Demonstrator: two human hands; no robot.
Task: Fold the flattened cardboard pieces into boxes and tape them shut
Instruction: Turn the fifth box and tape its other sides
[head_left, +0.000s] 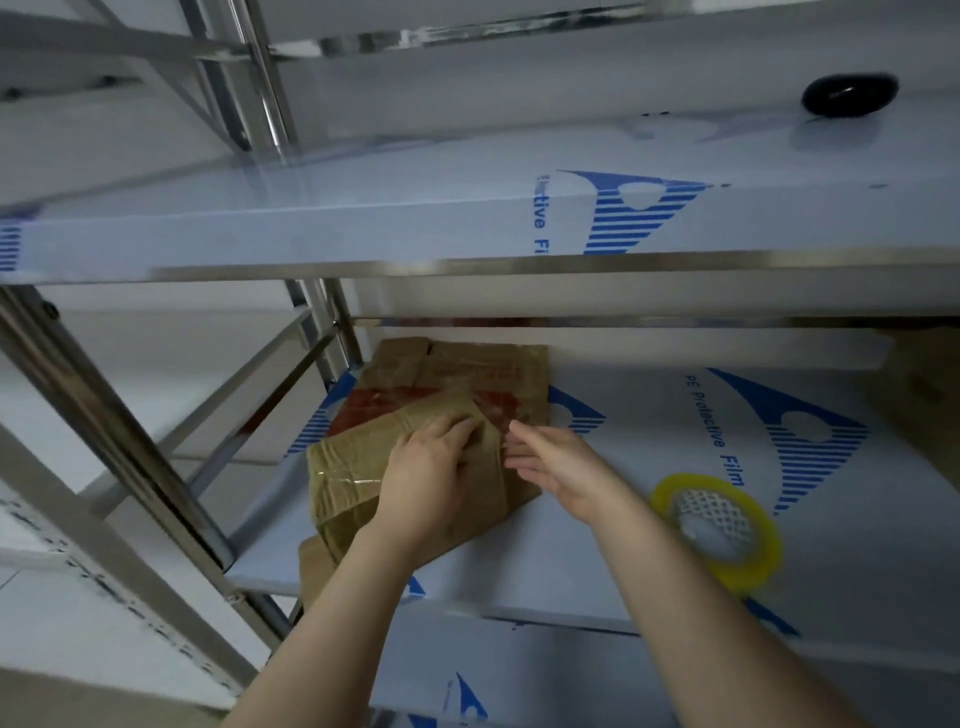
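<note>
A flattened brown cardboard piece (343, 478) with old clear tape lies on the middle shelf (597, 571), on top of another flat cardboard piece (467, 369) with red print. My left hand (428, 475) lies on the upper piece, fingers curled over its right edge. My right hand (550, 462) hovers just right of that edge, fingers straight, tips near the cardboard. A yellow-rimmed roll of clear tape (719, 530) lies flat on the shelf to the right of my right forearm.
The shelves are steel, covered in white film with blue print. The upper shelf (363, 228) hangs close over the cardboard. A black round object (849, 93) sits on it at the far right. Steel posts (119, 431) stand at the left. More brown cardboard (924, 395) shows at the right edge.
</note>
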